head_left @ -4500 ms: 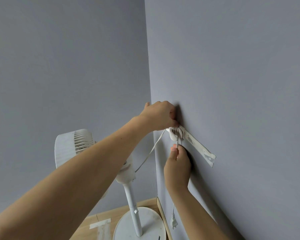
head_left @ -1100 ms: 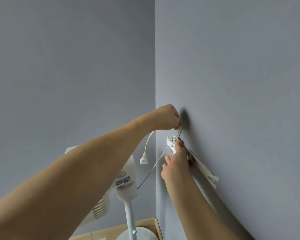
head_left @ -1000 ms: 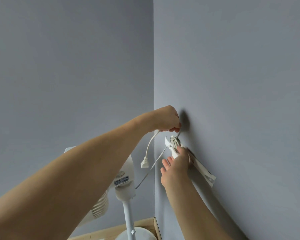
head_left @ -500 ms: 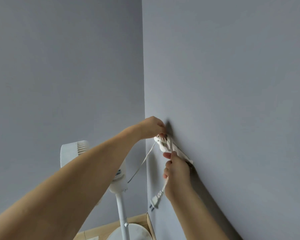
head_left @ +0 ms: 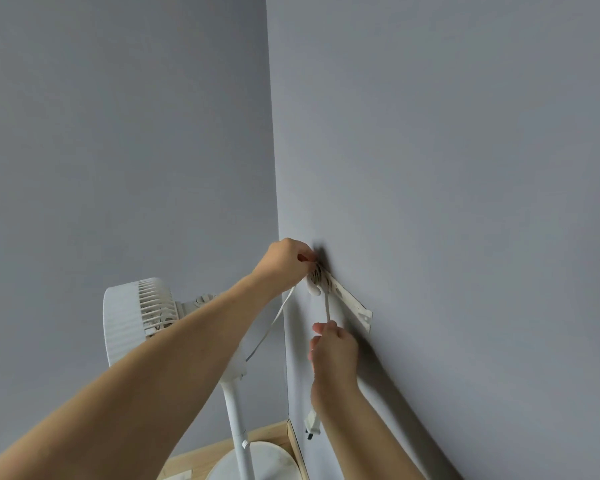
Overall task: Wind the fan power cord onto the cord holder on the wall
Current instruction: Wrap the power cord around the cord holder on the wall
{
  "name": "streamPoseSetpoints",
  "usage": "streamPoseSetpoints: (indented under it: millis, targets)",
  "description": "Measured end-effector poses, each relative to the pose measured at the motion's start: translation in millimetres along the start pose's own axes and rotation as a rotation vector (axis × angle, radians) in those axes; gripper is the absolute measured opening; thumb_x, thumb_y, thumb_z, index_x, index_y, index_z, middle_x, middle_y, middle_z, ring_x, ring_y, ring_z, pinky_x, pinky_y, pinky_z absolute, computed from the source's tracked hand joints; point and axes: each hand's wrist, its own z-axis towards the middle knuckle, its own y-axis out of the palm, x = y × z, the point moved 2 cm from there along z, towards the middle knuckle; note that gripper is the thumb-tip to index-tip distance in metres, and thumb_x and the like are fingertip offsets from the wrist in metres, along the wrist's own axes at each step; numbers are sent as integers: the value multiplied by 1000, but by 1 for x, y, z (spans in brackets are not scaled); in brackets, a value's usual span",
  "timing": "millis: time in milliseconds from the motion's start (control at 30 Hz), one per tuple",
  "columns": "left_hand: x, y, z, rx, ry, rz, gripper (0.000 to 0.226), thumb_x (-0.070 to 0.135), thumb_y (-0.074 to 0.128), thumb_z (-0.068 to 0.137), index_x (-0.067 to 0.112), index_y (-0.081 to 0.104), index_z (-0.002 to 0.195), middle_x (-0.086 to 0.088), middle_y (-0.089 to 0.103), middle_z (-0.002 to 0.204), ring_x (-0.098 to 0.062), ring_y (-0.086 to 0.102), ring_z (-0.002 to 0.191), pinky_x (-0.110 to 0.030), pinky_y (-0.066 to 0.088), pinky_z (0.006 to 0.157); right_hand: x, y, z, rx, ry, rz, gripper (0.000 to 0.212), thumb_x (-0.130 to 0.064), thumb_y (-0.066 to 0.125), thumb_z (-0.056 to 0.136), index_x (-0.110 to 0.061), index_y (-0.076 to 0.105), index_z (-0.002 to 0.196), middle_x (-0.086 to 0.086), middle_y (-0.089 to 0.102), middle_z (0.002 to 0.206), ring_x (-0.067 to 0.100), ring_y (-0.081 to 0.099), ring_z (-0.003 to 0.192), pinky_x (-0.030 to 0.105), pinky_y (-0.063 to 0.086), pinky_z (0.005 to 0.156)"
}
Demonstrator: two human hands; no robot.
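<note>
The thin white fan power cord point(head_left: 326, 306) is mostly coiled around the near end of the long white plastic cord holder point(head_left: 340, 294) fixed to the grey wall point(head_left: 465, 202). The left hand point(head_left: 284, 263) is closed at the top of the coil, fingertips pinching or pressing the turns — which, I cannot tell. The right hand point(head_left: 333, 348), below the holder, is closed around the free length of cord, which runs taut from the coil down into its fist. The white two-pin plug point(head_left: 311, 425) dangles beneath that wrist. Another strand slopes away to the white pedestal fan point(head_left: 142, 317) standing on the wooden floor point(head_left: 201, 459).

The cord looks light, limp and smooth — liable to spring loose unless kept under tension. Best held close to the coil, with the plug's stiff body gripped for the last turn.
</note>
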Motion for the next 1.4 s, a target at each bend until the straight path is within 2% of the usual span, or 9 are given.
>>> streamPoseSetpoints:
  millis: [167,367,533,733,867,1000,1133,1300,1400]
  targets:
    - [-1,3,3,-19,86,43,12,20,68,80,25,78,85,14,72,78,-6,66,80,-23,54,71,21,-2,8,66,-243,-184,25,-26,34,98,-22,55,85,3,68,87,18,66,83,30,46,75]
    - [3,0,5,-51,127,65,7,22,71,81,21,76,86,2,71,80,-18,65,78,-30,53,69,25,6,21,68,-398,-333,21,-20,39,95,-26,57,87,-12,67,86,2,64,81,21,43,64]
    - [4,-2,7,-81,154,109,8,23,72,81,19,72,88,1,68,85,-19,63,80,-29,53,69,31,16,39,45,-393,-406,24,-18,41,94,-17,65,92,-10,67,89,12,61,85,21,42,67]
    - [15,-5,10,-122,146,149,11,17,71,75,12,65,82,-2,67,84,-25,61,79,-33,53,66,27,28,58,69,-433,-551,42,-18,43,97,-31,33,58,-12,33,57,18,34,68,18,28,51]
    - [24,-9,13,-171,150,187,20,19,72,72,9,65,88,-7,69,90,-27,64,85,-43,57,72,28,37,71,86,-437,-524,31,-17,44,97,-15,50,67,-2,48,67,18,37,70,24,33,63]
    - [11,-26,26,-189,87,75,17,19,66,78,13,67,93,-3,69,94,-24,64,88,-35,56,72,26,50,81,78,-375,-446,31,-16,47,96,-3,59,71,3,57,62,23,48,65,26,36,64]
    - [-32,-44,49,-117,-109,-2,28,8,46,88,10,69,105,-6,69,108,-26,63,102,-34,55,85,23,65,92,19,-284,-144,22,-14,50,96,-2,68,93,-1,69,82,20,67,90,18,45,78]
    - [-80,-20,51,-524,-214,214,45,3,39,96,16,57,136,-4,47,147,-25,44,134,-32,36,107,14,80,103,22,-401,88,38,-3,46,95,-31,70,86,-14,65,82,7,64,81,37,53,89]
    - [-90,-2,49,-729,-143,362,49,4,41,98,22,49,142,-5,49,145,-23,47,131,-31,33,106,7,87,107,63,-412,150,43,-3,44,95,-40,66,99,3,68,108,16,65,97,35,51,90]
